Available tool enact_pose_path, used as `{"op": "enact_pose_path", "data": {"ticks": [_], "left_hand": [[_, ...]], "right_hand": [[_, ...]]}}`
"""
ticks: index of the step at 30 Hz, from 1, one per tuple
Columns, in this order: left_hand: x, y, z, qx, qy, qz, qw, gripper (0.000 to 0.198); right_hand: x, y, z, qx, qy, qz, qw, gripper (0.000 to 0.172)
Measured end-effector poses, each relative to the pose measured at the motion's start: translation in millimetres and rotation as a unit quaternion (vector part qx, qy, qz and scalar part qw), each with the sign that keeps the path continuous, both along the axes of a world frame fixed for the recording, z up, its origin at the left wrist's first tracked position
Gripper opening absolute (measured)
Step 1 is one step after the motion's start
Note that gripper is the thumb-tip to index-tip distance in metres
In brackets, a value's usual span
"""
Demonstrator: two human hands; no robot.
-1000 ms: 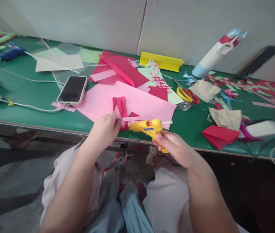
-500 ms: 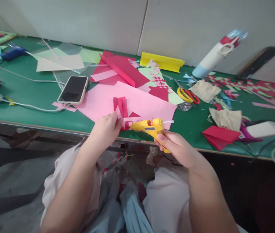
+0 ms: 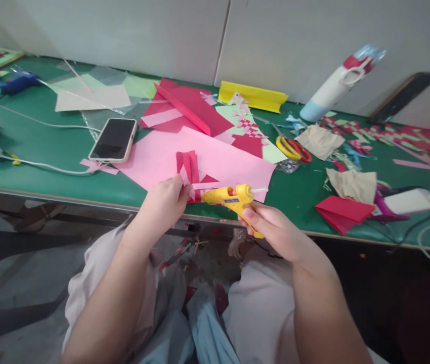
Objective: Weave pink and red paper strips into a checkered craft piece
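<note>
Within right grip (image 3: 270,222), glue gun (image 3: 232,197).

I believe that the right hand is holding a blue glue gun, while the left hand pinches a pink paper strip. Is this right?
Not quite: the head view shows that the glue gun is yellow, not blue. The right hand does hold it, and the left hand pinches a pink paper strip.

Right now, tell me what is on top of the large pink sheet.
Folded red paper and pale pink strips show over the near part of the pink sheet. The left hand and yellow glue gun cover some of that area; whatever lies beneath cannot be seen.
</note>
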State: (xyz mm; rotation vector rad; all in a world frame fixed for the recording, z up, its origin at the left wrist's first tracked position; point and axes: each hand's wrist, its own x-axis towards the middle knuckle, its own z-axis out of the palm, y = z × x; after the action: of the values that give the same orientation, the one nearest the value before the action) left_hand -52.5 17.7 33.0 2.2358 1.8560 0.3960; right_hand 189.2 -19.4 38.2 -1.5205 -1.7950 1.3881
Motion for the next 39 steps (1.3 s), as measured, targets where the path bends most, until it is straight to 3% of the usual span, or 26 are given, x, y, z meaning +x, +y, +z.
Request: {"op": "enact_pose_path", "data": {"ticks": [10,18,28,39], "left_hand": [[-2,-1,-0.6,-0.013,-0.048,0.008,0.999,0.023],[-2,-1,-0.6,-0.005,-0.036,0.014,0.999,0.02],[-1,-2,3.2,-0.012,-0.024,0.01,1.0,0.022],[-1,-3,2.3,-0.005,-0.027,0.007,1.0,0.022]], "right_hand": [[2,0,-0.2,-0.002,-0.008,0.001,1.0,0.043],[-1,0,-1.0,-0.007,0.002,0.001,1.0,0.043],[6,8,-6.0,-0.091,0.117,-0.05,0.988,0.051],[8,9,-12.0,-0.101,0.149,-0.061,0.982,0.047]]}}
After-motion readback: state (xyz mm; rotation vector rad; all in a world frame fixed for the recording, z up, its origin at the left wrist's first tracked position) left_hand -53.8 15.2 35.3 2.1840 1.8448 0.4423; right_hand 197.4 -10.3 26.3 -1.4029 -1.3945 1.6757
